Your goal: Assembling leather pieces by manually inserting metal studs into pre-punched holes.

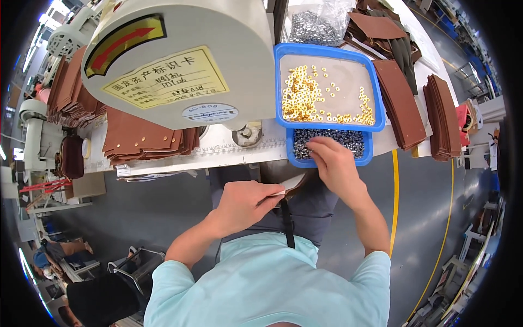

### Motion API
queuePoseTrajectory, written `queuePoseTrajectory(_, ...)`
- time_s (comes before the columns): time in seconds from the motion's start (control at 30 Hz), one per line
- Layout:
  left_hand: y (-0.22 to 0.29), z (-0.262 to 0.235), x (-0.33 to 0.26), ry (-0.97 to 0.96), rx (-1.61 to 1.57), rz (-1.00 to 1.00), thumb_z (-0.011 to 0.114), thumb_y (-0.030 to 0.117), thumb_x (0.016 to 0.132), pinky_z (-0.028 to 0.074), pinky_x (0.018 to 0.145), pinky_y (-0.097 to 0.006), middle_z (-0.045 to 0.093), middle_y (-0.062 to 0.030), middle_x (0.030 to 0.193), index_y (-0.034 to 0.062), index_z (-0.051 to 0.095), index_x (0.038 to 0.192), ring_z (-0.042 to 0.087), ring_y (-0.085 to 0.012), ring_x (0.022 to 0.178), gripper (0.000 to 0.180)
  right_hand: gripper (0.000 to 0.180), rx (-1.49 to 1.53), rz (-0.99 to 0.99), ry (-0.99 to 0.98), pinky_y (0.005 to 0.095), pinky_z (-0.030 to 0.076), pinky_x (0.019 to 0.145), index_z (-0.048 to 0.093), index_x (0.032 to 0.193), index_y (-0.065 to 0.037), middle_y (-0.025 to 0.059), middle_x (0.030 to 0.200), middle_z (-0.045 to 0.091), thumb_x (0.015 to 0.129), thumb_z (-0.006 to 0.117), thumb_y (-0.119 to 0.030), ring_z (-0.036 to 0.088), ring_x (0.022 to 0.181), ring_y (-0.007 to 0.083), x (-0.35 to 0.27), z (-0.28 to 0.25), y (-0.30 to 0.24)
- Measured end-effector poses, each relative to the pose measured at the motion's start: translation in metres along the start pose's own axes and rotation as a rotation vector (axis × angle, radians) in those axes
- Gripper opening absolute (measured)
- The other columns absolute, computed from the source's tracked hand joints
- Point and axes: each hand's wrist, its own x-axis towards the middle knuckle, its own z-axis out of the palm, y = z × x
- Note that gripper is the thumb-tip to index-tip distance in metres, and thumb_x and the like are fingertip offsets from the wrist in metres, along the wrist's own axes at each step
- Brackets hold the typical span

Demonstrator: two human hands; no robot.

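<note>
Right hand [335, 163], centre-right of the frame, reaches into the lower blue tray [330, 146] of dark metal fittings [348, 139]; fingertips lie among them, whether its grip is spread or pinching cannot be told. Left hand [243, 199], lower centre, pinches a brown leather piece [294, 182] below the bench [218, 155] edge. An upper blue tray [327, 87] holds gold eyelets [302, 95].

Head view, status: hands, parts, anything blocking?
Left hand shut on brown leather piece at lap. Right hand reaching into lower blue tray of dark rivets. Nothing blocking.
</note>
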Motion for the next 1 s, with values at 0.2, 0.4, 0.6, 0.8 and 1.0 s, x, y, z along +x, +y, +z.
queuePoseTrajectory(0.2,-0.009,0.005,0.002,0.233,0.202,0.471,0.078,0.005,0.076,0.057,0.061,-0.031,0.077,-0.0029,0.093,0.0091,0.071,0.093,0.074,-0.0201,0.075,0.019,0.021,-0.377,0.02,-0.052,0.0438,0.057,0.08,0.073,0.103,0.0,0.0142,0.102,0.067,0.083,0.067,0.004,0.068,0.092,0.0339,0.0,0.007,0.024)
queuePoseTrajectory(0.4,-0.008,-0.001,0.002,0.282,0.285,0.601,0.078,0.003,0.07,0.058,0.062,-0.03,0.076,-0.0034,0.094,0.0095,0.069,0.09,0.074,-0.0209,0.077,0.023,0.013,-0.451,-0.064,0.047,0.0393,0.058,0.071,0.074,0.094,-0.004,0.0075,0.09,0.073,0.081,0.074,-0.002,0.071,0.082,0.0273,0.001,0.005,0.023)
queuePoseTrajectory(0.6,-0.009,0.001,0.002,0.278,0.205,0.573,0.079,0.001,0.067,0.058,0.062,-0.03,0.072,-0.0039,0.09,0.0086,0.07,0.09,0.073,-0.0214,0.076,0.027,0.012,-0.317,-0.073,0.208,0.0327,0.059,0.067,0.076,0.093,-0.004,0.0078,0.089,0.075,0.081,0.081,-0.005,0.073,0.079,0.0247,0.001,0.001,0.019)
queuePoseTrajectory(0.8,-0.008,0.006,0.005,0.26,0.187,0.569,0.081,0.001,0.066,0.056,0.059,-0.03,0.072,-0.004,0.091,0.0083,0.071,0.091,0.072,-0.0213,0.075,0.028,0.016,0.388,0.345,-0.008,0.0285,0.059,0.075,0.077,0.102,0.001,0.0132,0.102,0.076,0.086,0.076,0.001,0.074,0.086,0.02,-0.008,-0.007,-0.024)
queuePoseTrajectory(1.0,-0.007,0.012,0.005,0.293,0.148,0.515,0.079,0.003,0.069,0.057,0.061,-0.032,0.07,-0.0024,0.089,0.0093,0.07,0.091,0.07,-0.0213,0.072,0.025,0.022,0.558,0.176,-0.204,0.0293,0.061,0.077,0.077,0.106,0.001,0.0141,0.106,0.076,0.089,0.064,0.009,0.076,0.09,0.02,-0.017,-0.007,-0.056)
